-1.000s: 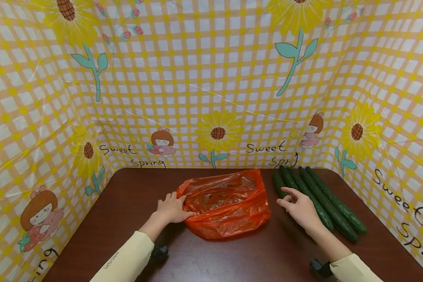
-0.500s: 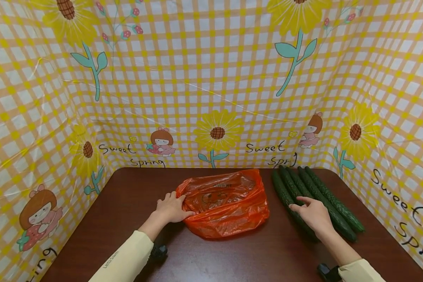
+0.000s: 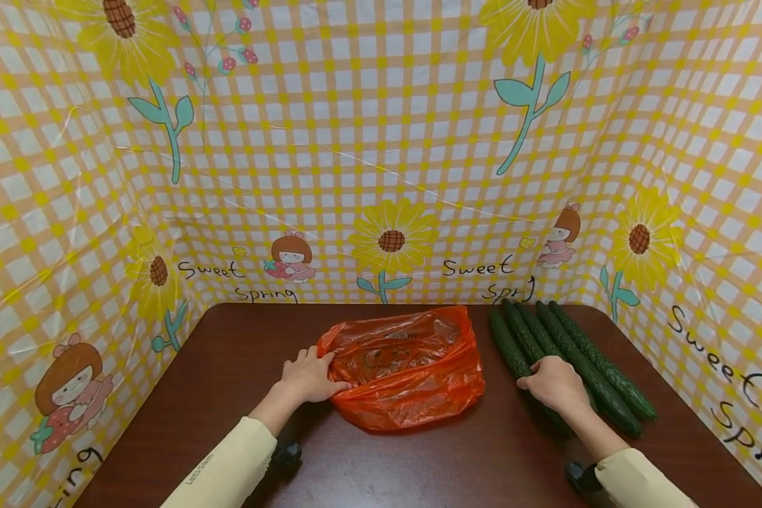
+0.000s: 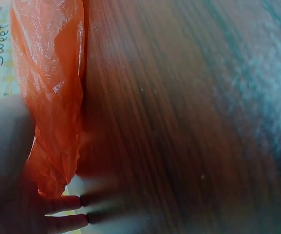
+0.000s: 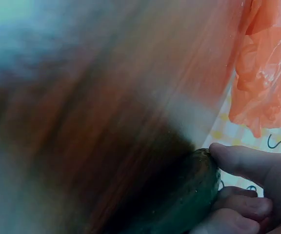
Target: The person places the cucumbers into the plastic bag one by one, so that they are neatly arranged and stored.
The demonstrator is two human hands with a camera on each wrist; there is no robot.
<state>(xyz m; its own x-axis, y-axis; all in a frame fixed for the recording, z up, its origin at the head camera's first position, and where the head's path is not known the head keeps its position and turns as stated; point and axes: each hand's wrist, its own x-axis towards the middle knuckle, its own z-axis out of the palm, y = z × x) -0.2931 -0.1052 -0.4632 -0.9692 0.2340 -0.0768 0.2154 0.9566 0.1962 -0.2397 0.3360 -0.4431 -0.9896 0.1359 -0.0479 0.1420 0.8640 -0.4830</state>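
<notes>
Several long green cucumbers lie side by side at the table's right. My right hand grips the leftmost cucumber around its middle. In the right wrist view, the thumb presses one side of this cucumber, with curled fingers on the other. A thin orange plastic bag lies mid-table, its mouth spread wide. At the bag's left edge rests my left hand, fingers spread and thumb along the front rim. The left wrist view shows two straight fingers beside the crumpled bag.
The dark brown table is enclosed by a yellow checked cloth with sunflowers at the back and both sides. The other cucumbers lie right of the gripped one. Each wrist carries a small black device.
My right hand has moved from above the cucumbers' left side onto the leftmost one, its fingers closing round it. The left hand and bag stay as they were.
</notes>
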